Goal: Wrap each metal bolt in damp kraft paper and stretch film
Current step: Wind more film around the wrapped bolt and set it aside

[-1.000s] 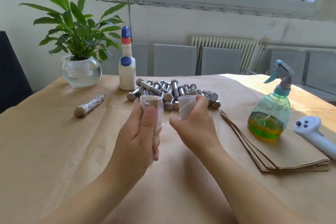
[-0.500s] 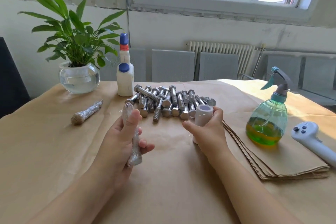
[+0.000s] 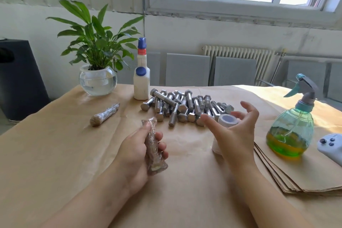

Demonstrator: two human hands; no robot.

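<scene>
My left hand (image 3: pixel 137 151) grips a bolt wrapped in kraft paper and stretch film (image 3: pixel 152 147), held upright over the table. My right hand (image 3: pixel 234 133) hovers with spread fingers just behind a white roll of stretch film (image 3: pixel 224 122) that stands on the table; the hand hides most of the roll. A pile of several bare metal bolts (image 3: pixel 185 106) lies behind both hands. Another wrapped bolt (image 3: pixel 104 114) lies at the left. A stack of kraft paper sheets (image 3: pixel 303 176) sits at the right.
A green spray bottle (image 3: pixel 291 129) stands on the paper stack, with a white controller (image 3: pixel 331 147) beside it at the right edge. A white bottle with blue caps (image 3: pixel 141 77) and a potted plant in a glass bowl (image 3: pixel 98 79) stand at the back. Kraft paper covers the table (image 3: pixel 55 153).
My right hand set the film roll down on the table and let go, its fingers now spread. My left hand lowered the wrapped bolt toward me.
</scene>
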